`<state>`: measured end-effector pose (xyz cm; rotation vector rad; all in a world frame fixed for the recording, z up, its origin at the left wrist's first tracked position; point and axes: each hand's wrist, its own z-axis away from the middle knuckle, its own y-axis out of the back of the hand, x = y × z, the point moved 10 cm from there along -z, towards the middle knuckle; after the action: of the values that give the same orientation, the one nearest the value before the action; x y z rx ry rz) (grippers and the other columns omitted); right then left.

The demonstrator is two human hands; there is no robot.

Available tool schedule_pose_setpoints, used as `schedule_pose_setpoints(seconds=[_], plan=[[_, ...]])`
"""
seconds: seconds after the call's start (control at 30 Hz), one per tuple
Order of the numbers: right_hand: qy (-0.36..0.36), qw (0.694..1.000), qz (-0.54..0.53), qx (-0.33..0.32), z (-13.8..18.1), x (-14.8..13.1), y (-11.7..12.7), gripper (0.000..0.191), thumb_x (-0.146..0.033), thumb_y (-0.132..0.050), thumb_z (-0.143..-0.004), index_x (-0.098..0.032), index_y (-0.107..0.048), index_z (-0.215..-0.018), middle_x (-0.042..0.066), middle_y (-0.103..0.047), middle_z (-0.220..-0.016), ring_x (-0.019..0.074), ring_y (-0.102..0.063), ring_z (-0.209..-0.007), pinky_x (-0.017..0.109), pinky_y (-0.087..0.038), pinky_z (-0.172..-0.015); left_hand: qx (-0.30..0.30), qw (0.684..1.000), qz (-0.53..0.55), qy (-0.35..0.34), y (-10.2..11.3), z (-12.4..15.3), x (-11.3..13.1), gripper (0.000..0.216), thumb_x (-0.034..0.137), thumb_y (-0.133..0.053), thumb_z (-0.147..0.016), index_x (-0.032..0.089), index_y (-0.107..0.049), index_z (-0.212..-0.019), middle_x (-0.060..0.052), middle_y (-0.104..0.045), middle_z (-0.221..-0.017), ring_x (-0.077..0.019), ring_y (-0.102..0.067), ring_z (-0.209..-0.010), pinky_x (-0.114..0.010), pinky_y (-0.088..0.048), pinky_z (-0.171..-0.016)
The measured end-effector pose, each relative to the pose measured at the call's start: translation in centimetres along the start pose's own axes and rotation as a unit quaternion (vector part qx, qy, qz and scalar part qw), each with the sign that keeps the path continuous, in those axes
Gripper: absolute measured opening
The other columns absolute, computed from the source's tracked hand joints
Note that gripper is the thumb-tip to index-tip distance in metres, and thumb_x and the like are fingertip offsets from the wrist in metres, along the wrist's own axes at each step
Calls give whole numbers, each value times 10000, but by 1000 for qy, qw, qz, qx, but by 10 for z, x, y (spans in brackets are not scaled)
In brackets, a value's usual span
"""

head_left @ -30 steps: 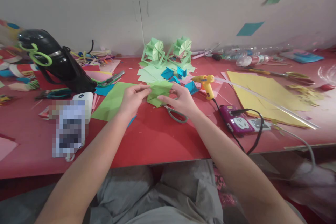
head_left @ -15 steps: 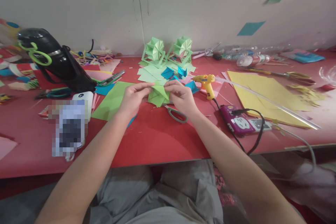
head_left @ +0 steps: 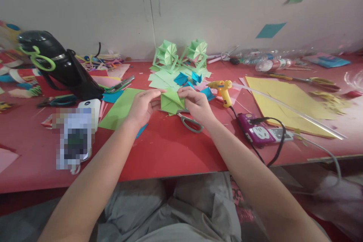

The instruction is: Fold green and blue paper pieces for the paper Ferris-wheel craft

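Observation:
A folded piece of light green paper (head_left: pixel 171 101) is held up between my two hands over the red table. My left hand (head_left: pixel 144 106) pinches its left edge at the top, fingers and thumb closed on it. On the other side, my right hand (head_left: pixel 196 102) grips the right edge with bent fingers. Scissors (head_left: pixel 191 124) lie under and in front of the paper, their blades hidden beneath it. Just beyond my hands are folded blue paper pieces (head_left: pixel 196 78). Flat green sheets (head_left: pixel 119 112) rest beside my left hand.
A yellow glue gun (head_left: pixel 223 91) lies to the right, its cord near a purple power strip (head_left: pixel 259 133). Two green paper models (head_left: pixel 168 53) stand at the back. A black bottle (head_left: pixel 59 66) leans at the left, behind a phone (head_left: pixel 76 138). Yellow sheets (head_left: pixel 283 107) lie right.
The green paper has turned slightly, showing more of its flat face. My left hand's fingers have shifted and opened a little along its edge; the right hand stays almost still.

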<state>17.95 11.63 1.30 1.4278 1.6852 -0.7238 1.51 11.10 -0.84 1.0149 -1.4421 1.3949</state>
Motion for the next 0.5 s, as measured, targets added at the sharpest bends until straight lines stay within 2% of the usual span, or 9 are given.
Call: schedule_pose_setpoints(seconds=[0.17,0.27,0.37,0.43,0.5], plan=[[-9,1000,11,-13,0,1,-1,252,-119,-484,-726,-213,-705,-805,51,-661,-1029,185,-600,-956,359,-481,-840,6,1000,-16,-9,3,-2,-1,280,328,-869,-644,152,-767,-837,-64,-756,-834,-195,-711,-773,-327,-584,-732],[-54,998,-17,-13,0,6,-3,224,-158,-484,-782,-212,-694,-835,47,-661,-1048,164,-601,-890,331,-494,-793,26,998,-34,-36,10,-4,1,307,336,-890,-625,160,-775,-849,-60,-758,-846,-179,-702,-770,-317,-586,-739],[-96,994,-59,15,1,12,0,166,-258,-556,-838,-221,-651,-969,43,-668,-1007,153,-610,-851,301,-507,-745,38,996,-47,-69,14,-5,5,314,361,-886,-642,165,-782,-864,-69,-767,-870,-186,-706,-806,-324,-590,-773],[-103,992,-57,35,2,13,3,279,-338,-669,-812,-224,-607,-1059,26,-667,-915,148,-615,-812,284,-509,-711,40,995,-51,-81,14,-5,6,309,362,-886,-644,169,-786,-865,-69,-771,-878,-189,-709,-825,-326,-592,-792],[-110,993,-41,34,2,15,3,382,-405,-751,-765,-208,-598,-1054,7,-652,-810,139,-609,-739,277,-507,-674,44,994,-50,-81,16,-5,7,301,350,-890,-640,175,-788,-862,-62,-771,-876,-186,-708,-826,-328,-593,-800]])
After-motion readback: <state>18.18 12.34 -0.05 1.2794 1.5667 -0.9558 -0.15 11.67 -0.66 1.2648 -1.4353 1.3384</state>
